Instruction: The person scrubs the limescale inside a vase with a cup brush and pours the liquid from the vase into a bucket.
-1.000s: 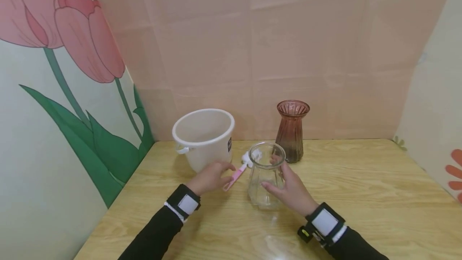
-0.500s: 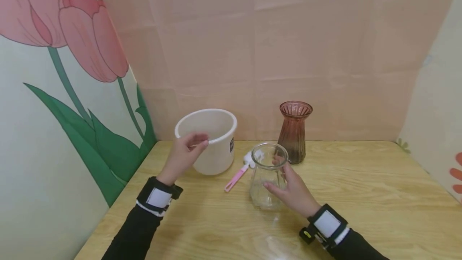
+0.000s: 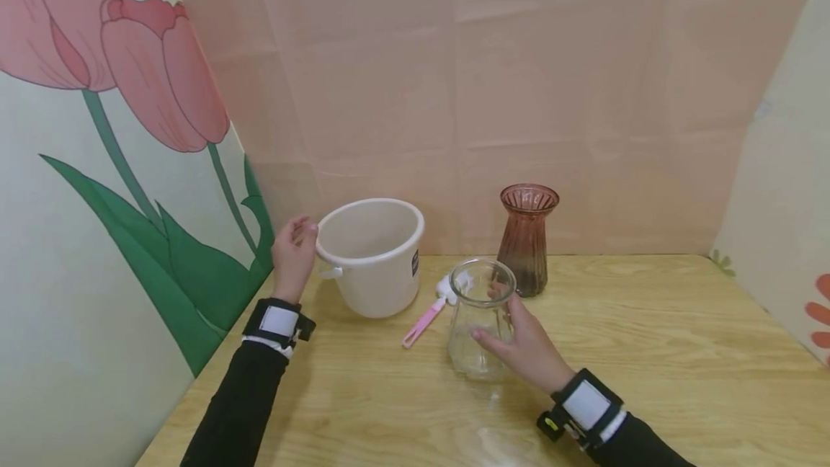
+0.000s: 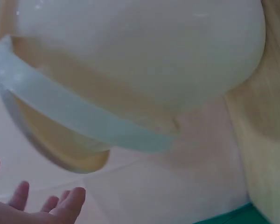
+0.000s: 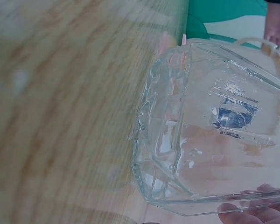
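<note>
The right hand wraps its grip around a clear glass jar, thumb on the near side and fingers curled behind the far wall, seen through the glass. The jar stands upright on the bench, near its middle.

The left hand is raised at the left edge of a white bucket. Its fingers are loosely bent at the rim; the head view does not settle whether they touch it, and the left wrist view shows fingertips relaxed and apart from the bucket's wall, holding nothing. The bucket stands upright on the bench, left of the jar and toward the back.

A pink brush with a white head lies flat on the bench between bucket and jar, its head just beside the jar's shoulder. A ribbed brown vase stands upright behind the jar, close to the back wall. A painted tulip covers the left wall.
</note>
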